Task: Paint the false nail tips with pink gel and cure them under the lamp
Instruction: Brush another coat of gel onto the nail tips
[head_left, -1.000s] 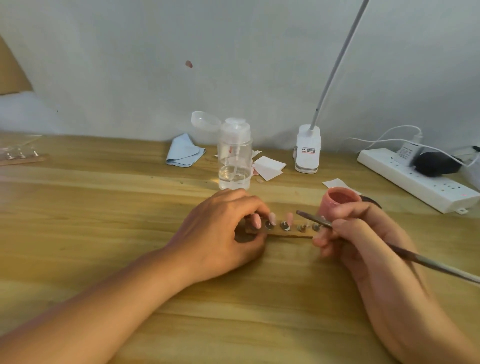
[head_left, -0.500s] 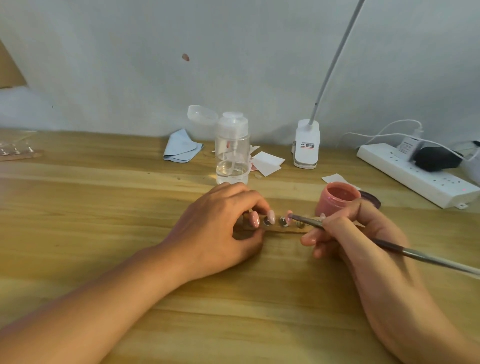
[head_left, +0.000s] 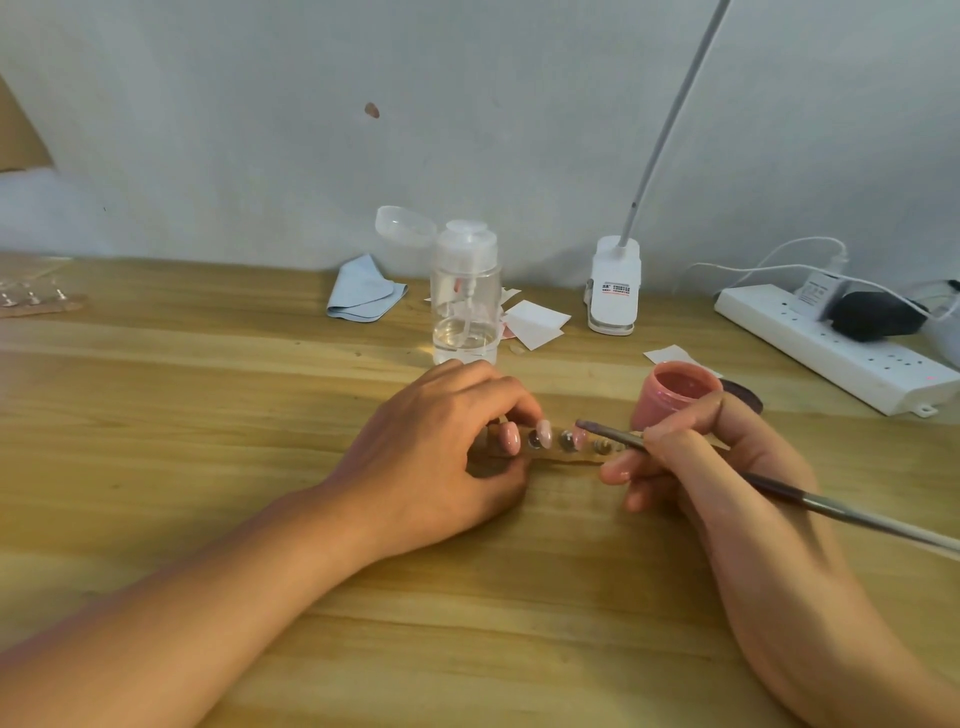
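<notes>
A small wooden holder strip (head_left: 550, 453) lies on the table with several false nail tips standing on it. The two tips on the left (head_left: 509, 437) are pink. My left hand (head_left: 441, 447) pinches the strip's left end between curled fingers and thumb. My right hand (head_left: 696, 457) grips a long thin brush (head_left: 779, 486), and the brush's tip touches the third nail tip (head_left: 576, 435). An open jar of pink gel (head_left: 675, 395) stands just behind my right hand. The strip's right end is hidden by my right fingers.
A clear pump bottle (head_left: 465, 296) stands behind the strip, with a blue cloth (head_left: 363, 293) and white paper squares (head_left: 535, 322) near it. A clip lamp base (head_left: 614, 291) is at the back, a white power strip (head_left: 831, 343) at right. Another nail strip (head_left: 36, 301) lies far left.
My right hand has carried the brush left and down from beside the gel jar, and the brush tip now rests on the third nail tip. My left hand has kept its hold.
</notes>
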